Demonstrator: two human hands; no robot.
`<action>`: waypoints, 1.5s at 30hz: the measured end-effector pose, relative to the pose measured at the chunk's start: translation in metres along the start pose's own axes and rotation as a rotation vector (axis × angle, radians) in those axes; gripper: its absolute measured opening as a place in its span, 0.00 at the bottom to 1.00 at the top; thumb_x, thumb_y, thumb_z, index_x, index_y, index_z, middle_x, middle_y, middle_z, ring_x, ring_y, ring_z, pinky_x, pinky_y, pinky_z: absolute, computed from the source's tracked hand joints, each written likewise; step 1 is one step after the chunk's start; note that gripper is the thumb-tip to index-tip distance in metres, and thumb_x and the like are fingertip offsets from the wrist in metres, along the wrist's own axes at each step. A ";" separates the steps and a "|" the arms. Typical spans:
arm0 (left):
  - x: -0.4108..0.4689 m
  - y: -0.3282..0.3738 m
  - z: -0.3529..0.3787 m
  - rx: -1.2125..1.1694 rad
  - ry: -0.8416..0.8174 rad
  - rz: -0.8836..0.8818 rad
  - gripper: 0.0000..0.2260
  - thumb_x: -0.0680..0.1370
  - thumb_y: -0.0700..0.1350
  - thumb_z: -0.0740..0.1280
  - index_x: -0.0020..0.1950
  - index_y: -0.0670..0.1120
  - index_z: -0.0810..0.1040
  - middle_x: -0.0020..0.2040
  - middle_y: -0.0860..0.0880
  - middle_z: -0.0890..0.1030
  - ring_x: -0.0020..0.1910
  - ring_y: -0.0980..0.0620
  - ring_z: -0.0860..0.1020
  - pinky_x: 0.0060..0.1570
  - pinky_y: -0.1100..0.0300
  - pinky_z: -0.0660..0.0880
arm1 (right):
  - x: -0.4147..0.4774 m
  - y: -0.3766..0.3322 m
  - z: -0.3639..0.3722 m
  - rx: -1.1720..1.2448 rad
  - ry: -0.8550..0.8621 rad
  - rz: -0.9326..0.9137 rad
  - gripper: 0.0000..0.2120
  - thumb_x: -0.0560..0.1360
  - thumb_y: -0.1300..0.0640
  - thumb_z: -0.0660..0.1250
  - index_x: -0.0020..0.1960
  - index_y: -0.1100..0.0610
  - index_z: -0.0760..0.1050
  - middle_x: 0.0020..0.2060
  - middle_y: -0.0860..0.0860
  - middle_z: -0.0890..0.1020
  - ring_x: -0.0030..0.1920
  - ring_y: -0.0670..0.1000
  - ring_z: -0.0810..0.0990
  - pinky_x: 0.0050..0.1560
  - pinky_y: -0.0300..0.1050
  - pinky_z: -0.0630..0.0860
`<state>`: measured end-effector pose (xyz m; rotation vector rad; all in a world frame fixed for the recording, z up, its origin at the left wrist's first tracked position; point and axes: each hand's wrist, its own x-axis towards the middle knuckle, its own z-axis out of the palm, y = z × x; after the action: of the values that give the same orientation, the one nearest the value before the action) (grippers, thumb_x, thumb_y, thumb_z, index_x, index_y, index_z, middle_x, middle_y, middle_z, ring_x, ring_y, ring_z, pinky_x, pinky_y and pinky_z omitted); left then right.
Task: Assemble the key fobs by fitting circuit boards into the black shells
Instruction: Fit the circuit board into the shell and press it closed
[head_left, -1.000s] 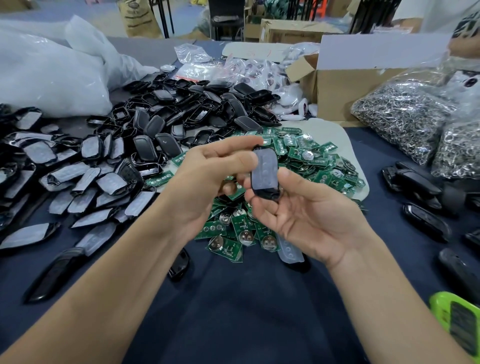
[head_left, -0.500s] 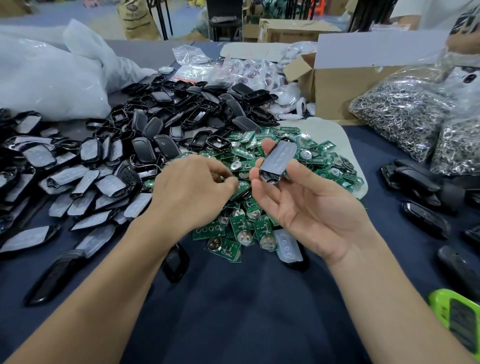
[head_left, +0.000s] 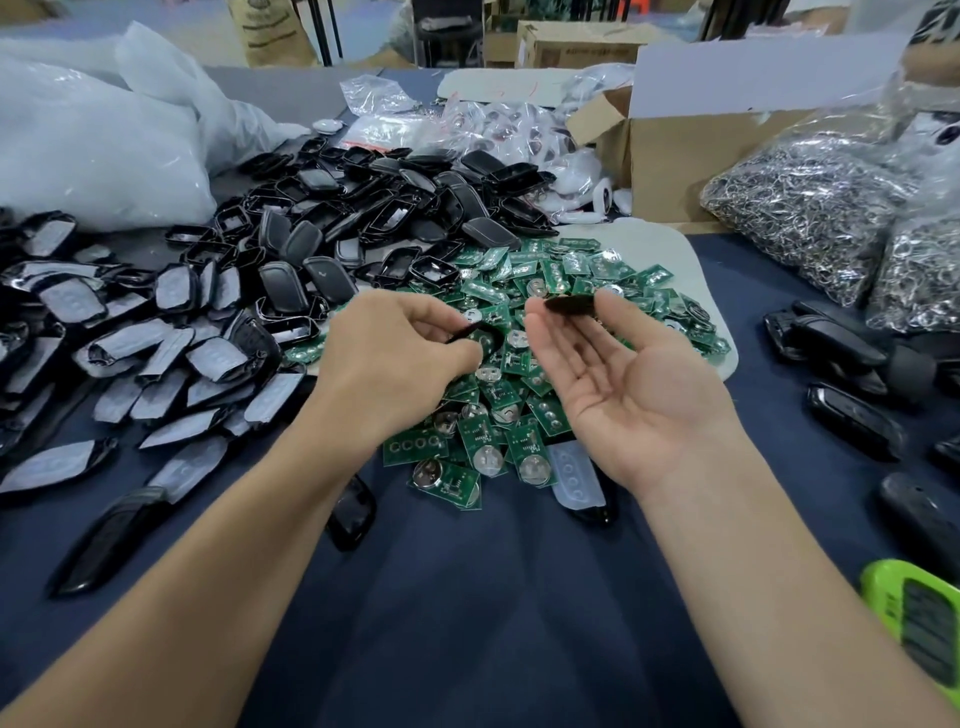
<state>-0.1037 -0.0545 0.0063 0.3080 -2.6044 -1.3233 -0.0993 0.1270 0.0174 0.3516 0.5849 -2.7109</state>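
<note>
Since half a second ago, I see the black shell has turned from face-on to edge-on. Its long axis now runs left to right, nearly level, and its faces are hidden from me. My right hand lies palm up and pinches the shell between the thumb and the tips of the straight fingers, above the pile of green circuit boards.

My left hand has lifted off the pile with its fingers curled, and it pinches a thin dark piece. I cannot tell what that piece is.

Both hands hang over the dark blue worktop. A heap of empty shells lies behind the boards, and grey-padded shells spread out to the left. Bags of metal rings and a cardboard box stand to the right.
</note>
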 end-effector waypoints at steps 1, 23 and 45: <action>0.000 0.000 0.001 -0.074 0.009 -0.016 0.08 0.68 0.46 0.83 0.37 0.55 0.85 0.32 0.59 0.83 0.26 0.64 0.77 0.26 0.71 0.71 | 0.000 -0.001 -0.001 0.012 0.008 0.005 0.20 0.70 0.64 0.71 0.59 0.73 0.76 0.51 0.68 0.85 0.50 0.63 0.88 0.49 0.55 0.86; -0.008 0.014 0.007 -0.494 -0.162 -0.098 0.02 0.77 0.38 0.70 0.48 0.40 0.82 0.42 0.38 0.86 0.25 0.47 0.79 0.22 0.63 0.70 | -0.003 -0.002 0.000 -0.137 0.131 -0.007 0.12 0.79 0.61 0.71 0.53 0.72 0.77 0.43 0.66 0.86 0.42 0.61 0.89 0.38 0.50 0.86; -0.003 0.012 0.002 -0.595 -0.195 -0.138 0.07 0.78 0.36 0.73 0.56 0.39 0.85 0.49 0.44 0.89 0.47 0.45 0.88 0.37 0.59 0.83 | 0.000 -0.006 -0.010 -0.884 -0.099 -0.198 0.10 0.78 0.67 0.70 0.57 0.59 0.83 0.52 0.55 0.87 0.50 0.49 0.85 0.56 0.46 0.84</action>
<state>-0.1025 -0.0450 0.0144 0.2684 -2.2089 -2.1831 -0.1005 0.1367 0.0107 -0.0810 1.7370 -2.3073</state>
